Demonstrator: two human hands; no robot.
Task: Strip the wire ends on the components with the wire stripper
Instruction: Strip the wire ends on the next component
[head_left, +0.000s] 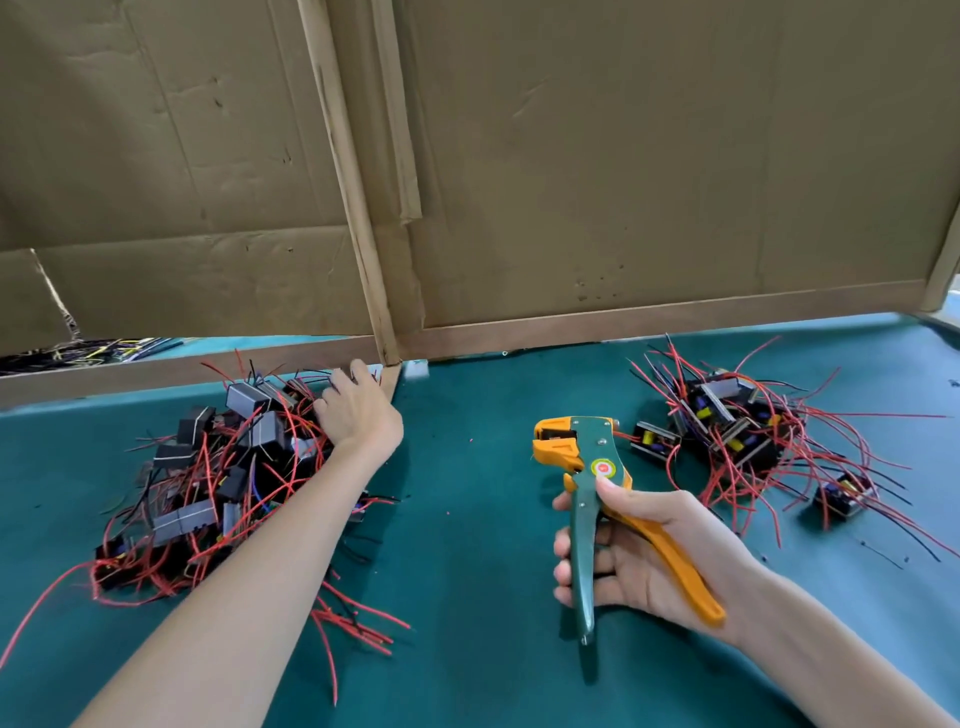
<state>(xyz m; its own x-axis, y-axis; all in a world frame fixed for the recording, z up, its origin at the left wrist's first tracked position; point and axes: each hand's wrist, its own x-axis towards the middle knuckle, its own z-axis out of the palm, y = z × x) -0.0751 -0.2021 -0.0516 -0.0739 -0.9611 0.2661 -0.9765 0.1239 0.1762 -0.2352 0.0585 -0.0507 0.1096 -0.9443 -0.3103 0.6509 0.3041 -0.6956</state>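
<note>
R hand (628, 571): fingers wrapped round wire stripper (589, 441), green body, orange jaws and handle, above mid-surface (467, 545). L hand (358, 410) on component pile (218, 478), far-left edge; grip cannot be told. 2nd pile (743, 431) far-right.

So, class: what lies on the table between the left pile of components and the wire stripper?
In the head view, only bare green mat separates the left pile from the wire stripper, save a few tiny red specks.

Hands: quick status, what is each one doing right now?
Left hand: on the left pile of components; whether it grips one cannot be told.
Right hand: holding the wire stripper by its handles.
</note>
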